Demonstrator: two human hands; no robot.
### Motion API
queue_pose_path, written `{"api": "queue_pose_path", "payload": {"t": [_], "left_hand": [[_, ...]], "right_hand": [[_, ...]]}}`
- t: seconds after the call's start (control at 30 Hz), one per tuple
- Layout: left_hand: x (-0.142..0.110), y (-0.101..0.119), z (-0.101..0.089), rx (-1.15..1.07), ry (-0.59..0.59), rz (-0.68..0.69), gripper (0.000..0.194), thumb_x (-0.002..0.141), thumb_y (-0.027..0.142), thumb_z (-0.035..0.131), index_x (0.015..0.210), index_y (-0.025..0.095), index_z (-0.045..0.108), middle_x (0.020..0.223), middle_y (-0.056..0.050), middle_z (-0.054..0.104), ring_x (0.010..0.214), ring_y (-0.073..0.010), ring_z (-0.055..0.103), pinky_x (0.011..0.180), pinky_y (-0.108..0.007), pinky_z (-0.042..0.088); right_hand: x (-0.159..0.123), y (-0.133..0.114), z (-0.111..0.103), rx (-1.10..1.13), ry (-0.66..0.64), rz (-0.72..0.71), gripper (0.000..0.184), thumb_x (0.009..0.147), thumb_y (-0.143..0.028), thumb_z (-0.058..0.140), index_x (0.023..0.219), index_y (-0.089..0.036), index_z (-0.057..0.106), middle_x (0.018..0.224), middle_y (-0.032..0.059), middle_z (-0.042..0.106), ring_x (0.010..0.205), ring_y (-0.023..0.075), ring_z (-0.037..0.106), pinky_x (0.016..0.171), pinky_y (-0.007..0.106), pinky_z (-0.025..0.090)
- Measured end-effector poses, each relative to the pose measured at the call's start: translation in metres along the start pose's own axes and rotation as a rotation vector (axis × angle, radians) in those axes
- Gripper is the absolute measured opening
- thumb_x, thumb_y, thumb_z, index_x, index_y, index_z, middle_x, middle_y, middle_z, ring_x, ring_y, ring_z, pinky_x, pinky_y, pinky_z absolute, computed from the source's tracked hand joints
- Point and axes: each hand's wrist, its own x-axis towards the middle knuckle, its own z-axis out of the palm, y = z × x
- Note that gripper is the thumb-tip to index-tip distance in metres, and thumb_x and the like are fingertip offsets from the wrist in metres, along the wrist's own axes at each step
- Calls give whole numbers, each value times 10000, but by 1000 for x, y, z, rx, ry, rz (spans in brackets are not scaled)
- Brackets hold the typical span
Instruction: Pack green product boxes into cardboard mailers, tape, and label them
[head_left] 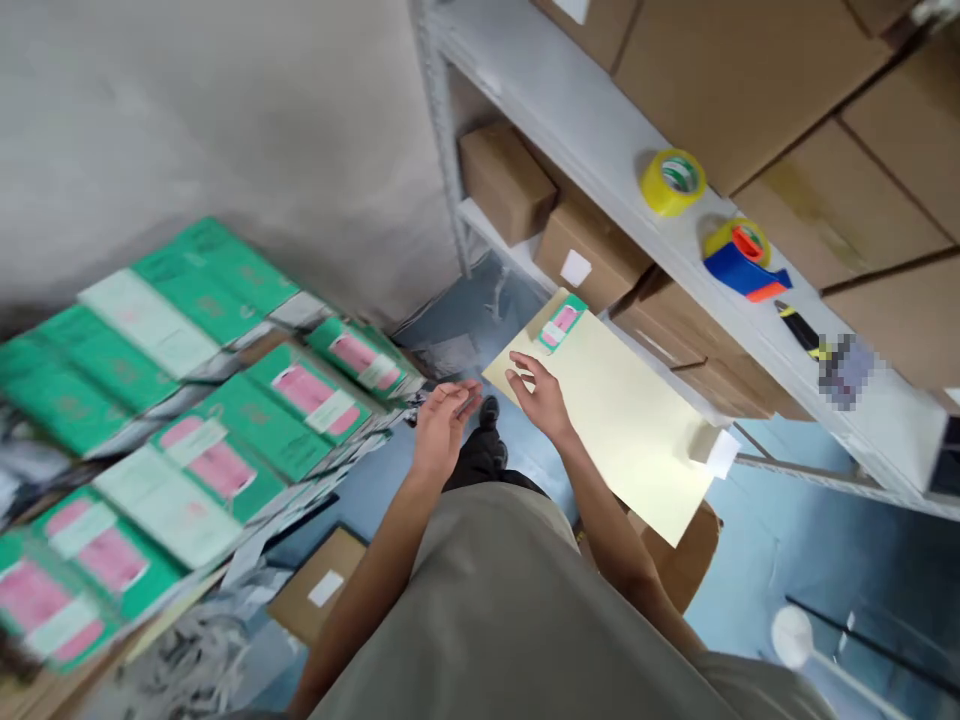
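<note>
My left hand [442,430] hovers in front of my body, between the stacks of green packs and the pale yellow board. Its fingers are loosely bent, and nothing shows clearly in them. My right hand [541,397] hangs over the near left edge of the pale yellow board [622,420], thumb and fingers apart and holding nothing. On the board's far corner lies a green pack with a pink panel [562,323]. A small box with a white flap [712,448] sits at the board's right end.
To the left, rows of green and white packs [255,420] are piled up. A metal shelf [555,110] on the right bears cardboard boxes [757,90], a yellow tape roll [673,182], a blue tape dispenser [742,265] and a box cutter [801,328]. A cardboard box [322,585] stands at lower left.
</note>
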Motion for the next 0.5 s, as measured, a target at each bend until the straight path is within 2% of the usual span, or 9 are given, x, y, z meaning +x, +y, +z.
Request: {"api": "queue_pose_path", "payload": {"t": [0.13, 0.27, 0.37, 0.5], "left_hand": [[-92, 31, -60, -57, 131, 147, 207, 851, 160, 890, 833, 240, 699, 1085, -60, 829, 1132, -281, 820, 1086, -427, 637], [-164, 62, -125, -131, 290, 331, 204, 862, 162, 856, 776, 240, 689, 1046, -67, 817, 1089, -275, 818, 1041, -404, 649], [-199, 86, -174, -187, 395, 495, 150, 875, 172, 813, 791, 244, 712, 1053, -67, 816, 1067, -253, 814, 998, -362, 648], [-227, 117, -240, -281, 506, 639, 121, 895, 179, 791, 832, 245, 711, 1052, -62, 806, 1069, -237, 809, 1018, -348, 638]], "right_hand": [[-47, -61, 45, 138, -210, -142, 400, 1124, -563, 654, 1376, -291, 807, 1393, 113, 858, 1291, 277, 835, 1148, 480, 694], [-83, -118, 95, 216, -435, -262, 354, 1131, -536, 669, 1345, -299, 822, 1332, 105, 880, 1211, 276, 864, 1092, 460, 721], [-109, -156, 130, 228, -559, -337, 330, 1140, -521, 664, 1350, -323, 822, 1317, 89, 883, 1204, 276, 867, 1081, 462, 728], [-140, -198, 184, 206, -666, -388, 310, 1137, -532, 678, 1328, -344, 835, 1285, 67, 889, 1151, 271, 876, 1066, 461, 734]]}}
